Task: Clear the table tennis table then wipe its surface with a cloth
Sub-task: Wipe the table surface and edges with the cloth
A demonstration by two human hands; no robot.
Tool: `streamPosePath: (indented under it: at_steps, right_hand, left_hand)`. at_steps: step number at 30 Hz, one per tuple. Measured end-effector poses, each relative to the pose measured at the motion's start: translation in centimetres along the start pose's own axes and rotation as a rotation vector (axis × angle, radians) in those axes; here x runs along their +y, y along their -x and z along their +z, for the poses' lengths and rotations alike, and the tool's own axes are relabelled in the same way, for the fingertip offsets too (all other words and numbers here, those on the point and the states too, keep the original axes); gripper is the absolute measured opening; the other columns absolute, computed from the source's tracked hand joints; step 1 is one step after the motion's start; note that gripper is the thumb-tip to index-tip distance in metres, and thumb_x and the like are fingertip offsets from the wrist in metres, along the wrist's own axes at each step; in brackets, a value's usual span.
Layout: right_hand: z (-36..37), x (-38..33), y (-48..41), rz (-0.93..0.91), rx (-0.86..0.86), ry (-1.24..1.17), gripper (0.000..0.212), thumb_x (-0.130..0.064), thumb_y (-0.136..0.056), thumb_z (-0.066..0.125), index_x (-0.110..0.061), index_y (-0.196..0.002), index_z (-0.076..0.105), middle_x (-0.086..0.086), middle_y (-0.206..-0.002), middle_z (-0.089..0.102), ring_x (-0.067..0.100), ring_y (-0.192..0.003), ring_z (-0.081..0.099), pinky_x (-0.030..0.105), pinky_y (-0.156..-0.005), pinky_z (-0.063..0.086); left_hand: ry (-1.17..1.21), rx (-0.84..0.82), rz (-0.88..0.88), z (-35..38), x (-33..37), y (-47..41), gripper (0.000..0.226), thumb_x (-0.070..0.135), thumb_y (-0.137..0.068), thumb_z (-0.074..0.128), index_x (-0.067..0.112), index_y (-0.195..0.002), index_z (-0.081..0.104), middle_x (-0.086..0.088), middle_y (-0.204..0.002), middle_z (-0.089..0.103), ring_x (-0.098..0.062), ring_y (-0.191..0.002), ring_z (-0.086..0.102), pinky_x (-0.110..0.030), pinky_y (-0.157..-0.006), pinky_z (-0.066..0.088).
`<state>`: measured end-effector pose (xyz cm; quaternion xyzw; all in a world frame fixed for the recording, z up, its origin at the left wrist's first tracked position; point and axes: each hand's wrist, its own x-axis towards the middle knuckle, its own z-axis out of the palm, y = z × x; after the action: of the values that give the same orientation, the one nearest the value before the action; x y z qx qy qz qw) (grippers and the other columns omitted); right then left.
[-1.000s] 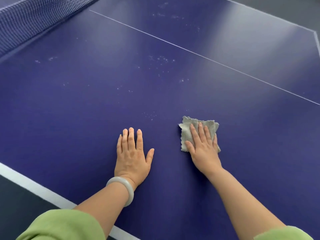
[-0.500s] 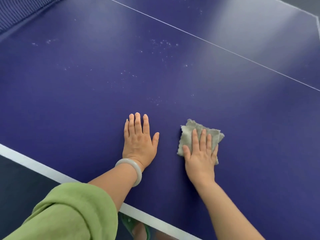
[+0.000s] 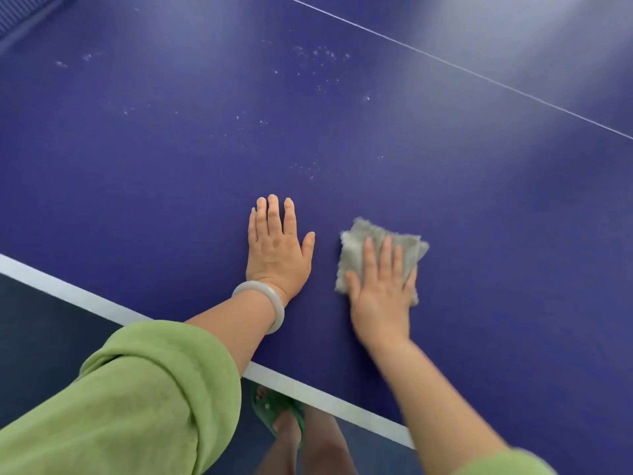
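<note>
The left hand (image 3: pixel 277 248) is laid flat on the blue desk (image 3: pixel 154 186), fingers straight and close together, thumb spread toward the right hand; nothing is held in it. The right hand (image 3: pixel 380 289) is pressed palm-down on a grey cloth (image 3: pixel 356 246), its straight fingers laid over the cloth rather than curled round it. Much of the cloth is covered by that hand. Only its far edge, its left side and a strip past the little finger are seen, so its full shape cannot be made out. The right hand and forearm are slightly blurred. The cloth lies on the desk just right of the left hand, apart from it.

A pale bangle (image 3: pixel 274 298) is worn at the left wrist, and the green sleeve (image 3: pixel 137 399) behind it is cut off by the picture's lower left edge. Beyond the left fingertips, pale specks (image 3: pixel 318 54) are scattered over the desk; what they are cannot be told. A white border stripe (image 3: pixel 68 293) is crossed by both forearms. A scrap of net (image 3: pixel 13 15) is cropped at the far left corner. Below the desk's edge, between the forearms, a foot in a green sandal (image 3: pixel 274 411) is dimly seen.
</note>
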<state>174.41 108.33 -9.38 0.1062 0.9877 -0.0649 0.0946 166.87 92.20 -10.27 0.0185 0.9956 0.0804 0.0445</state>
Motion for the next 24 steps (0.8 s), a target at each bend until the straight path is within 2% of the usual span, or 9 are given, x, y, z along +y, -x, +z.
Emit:
streamPosePath:
  at_steps: [3, 6, 8, 10, 13, 16, 20, 22, 24]
  right_hand:
    - [-1.9, 4.0, -5.7, 0.238, -0.025, -0.064, 0.065, -0.049, -0.104, 0.022, -0.025, -0.157, -0.005, 0.004, -0.165, -0.012, 0.024, -0.151, -0.013, 0.054, -0.120, -0.006]
    - [-2.0, 5.1, -4.6, 0.354, 0.008, -0.094, 0.065, -0.046, -0.104, 0.022, -0.022, -0.157, -0.006, 0.007, -0.165, -0.013, 0.025, -0.151, -0.013, 0.054, -0.120, -0.005]
    - [-0.8, 2.9, -1.7, 0.285, 0.028, -0.053, 0.065, -0.048, -0.103, 0.017, -0.021, -0.157, -0.007, 0.008, -0.165, -0.012, 0.026, -0.151, -0.012, 0.054, -0.121, -0.005]
    - [0.3, 0.0, 0.8, 0.071, 0.032, -0.030, 0.067, -0.053, -0.100, 0.009, -0.021, -0.156, -0.005, 0.006, -0.164, -0.010, 0.025, -0.152, -0.012, 0.051, -0.121, -0.007]
    - [0.5, -1.2, -0.1, -0.209, 0.008, -0.020, 0.066, -0.056, -0.098, 0.012, -0.027, -0.157, 0.000, 0.000, -0.165, -0.008, 0.019, -0.152, -0.013, 0.045, -0.121, -0.008]
    - [-0.7, 0.9, -5.9, -0.137, 0.018, -0.001, 0.065, -0.061, -0.096, 0.001, -0.033, -0.152, -0.017, -0.006, -0.162, -0.022, 0.013, -0.147, -0.026, 0.043, -0.121, -0.014]
    - [-1.9, 0.0, -11.3, 0.095, -0.017, -0.033, 0.067, -0.056, -0.098, 0.010, -0.029, -0.151, -0.021, -0.001, -0.163, -0.021, 0.018, -0.149, -0.024, 0.048, -0.120, -0.014]
    - [-1.7, -1.4, -11.6, 0.084, -0.003, -0.016, 0.068, -0.056, -0.097, 0.007, -0.027, -0.151, -0.022, 0.002, -0.163, -0.021, 0.021, -0.149, -0.023, 0.049, -0.120, -0.014]
    - [-1.5, -3.0, -11.3, 0.015, 0.002, 0.015, 0.068, -0.058, -0.093, -0.005, -0.027, -0.149, -0.026, 0.002, -0.161, -0.026, 0.021, -0.147, -0.027, 0.050, -0.120, -0.014]
  left_hand:
    - [0.006, -0.001, 0.017, 0.0, -0.2, 0.1, 0.069, 0.051, -0.100, 0.017, 0.011, -0.156, 0.007, -0.016, -0.162, 0.007, -0.033, -0.151, -0.001, -0.044, -0.124, 0.001]
    - [0.002, 0.000, 0.010, 0.0, -0.2, 0.1, 0.069, 0.050, -0.100, 0.017, 0.011, -0.156, 0.008, -0.016, -0.162, 0.007, -0.033, -0.151, 0.000, -0.045, -0.124, 0.002]
    - [-0.004, -0.006, 0.017, 0.0, -0.1, 0.3, 0.070, 0.051, -0.099, 0.014, 0.011, -0.156, 0.006, -0.016, -0.162, 0.007, -0.033, -0.151, -0.001, -0.045, -0.124, 0.002]
    - [-0.006, -0.015, 0.018, -0.1, -0.1, 0.6, 0.071, 0.051, -0.098, 0.010, 0.011, -0.156, 0.004, -0.016, -0.163, 0.005, -0.033, -0.151, -0.003, -0.045, -0.123, 0.002]
    - [0.021, -0.024, 0.009, -0.5, -0.2, 0.5, 0.071, 0.052, -0.099, 0.011, 0.011, -0.157, 0.002, -0.016, -0.163, 0.002, -0.032, -0.151, -0.007, -0.045, -0.123, -0.001]
    - [0.045, -0.035, 0.007, -0.9, -0.1, 0.2, 0.070, 0.051, -0.100, 0.014, 0.012, -0.156, -0.002, -0.015, -0.164, -0.003, -0.031, -0.150, -0.013, -0.044, -0.122, -0.008]
    - [0.187, -0.040, 0.044, -1.4, -0.9, 0.1, 0.064, 0.045, -0.103, 0.023, 0.018, -0.157, 0.003, -0.007, -0.163, -0.006, -0.023, -0.150, -0.015, -0.036, -0.121, -0.010]
    - [0.293, 0.010, 0.045, -2.3, -1.9, -1.0, 0.059, 0.037, -0.103, 0.035, 0.016, -0.156, 0.019, -0.007, -0.162, 0.008, -0.022, -0.151, -0.001, -0.033, -0.122, -0.001]
    - [0.311, 0.131, -0.046, -3.2, -3.3, -3.5, 0.057, 0.030, -0.101, 0.045, 0.008, -0.152, 0.030, -0.011, -0.158, 0.022, -0.026, -0.149, 0.014, -0.036, -0.123, 0.012]
